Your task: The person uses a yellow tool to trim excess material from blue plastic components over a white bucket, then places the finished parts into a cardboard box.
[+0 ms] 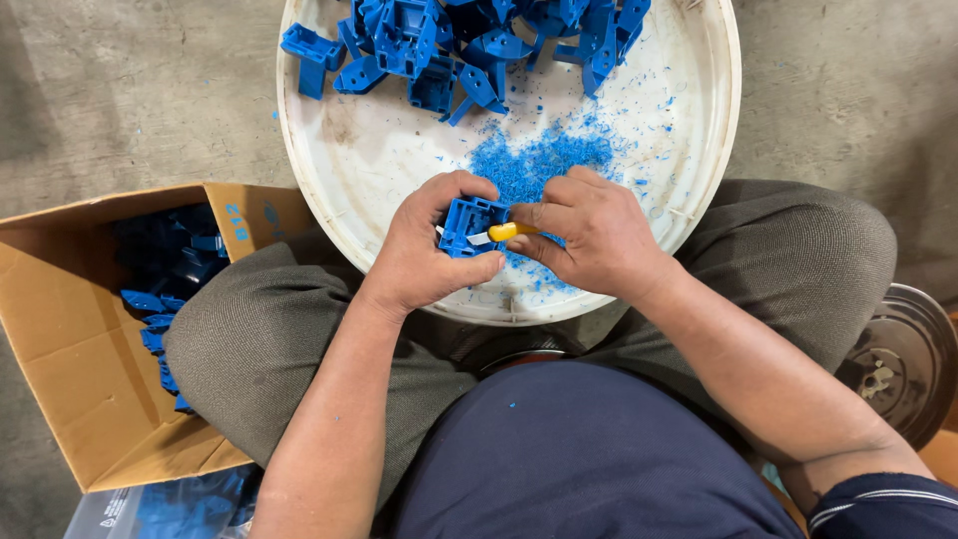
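Blue plastic part (467, 222) sits clamped in the left hand (429, 250), just left of the right hand (589, 230), whose fingers pinch a yellow-handled knife (504, 233) against it.

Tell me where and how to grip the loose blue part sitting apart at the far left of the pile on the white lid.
Probably by the blocky body of the loose blue part, coming from the left over the lid rim. That side is open, while the pile crowds its right. The left hand holds another blue part; the right hand holds a yellow-handled knife.
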